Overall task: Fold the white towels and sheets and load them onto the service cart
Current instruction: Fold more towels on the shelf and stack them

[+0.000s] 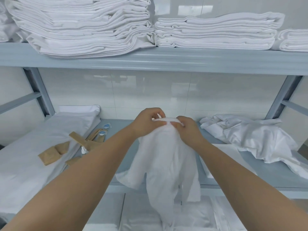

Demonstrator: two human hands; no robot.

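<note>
A white towel [166, 164] hangs bunched and unfolded in front of me, over the grey middle shelf [121, 157]. My left hand [148, 121] pinches its top edge on the left side. My right hand [188, 129] pinches the same edge just to the right, so both hands sit close together at the cloth's top. The towel's lower end drops past the shelf's front edge.
Tall stacks of folded white linen [86, 27] and folded towels [216, 32] fill the upper shelf. A crumpled white sheet [250, 139] lies at the right. A folded sheet [33, 155] at the left carries brown paper packets [53, 154]. More white linen [150, 219] lies below.
</note>
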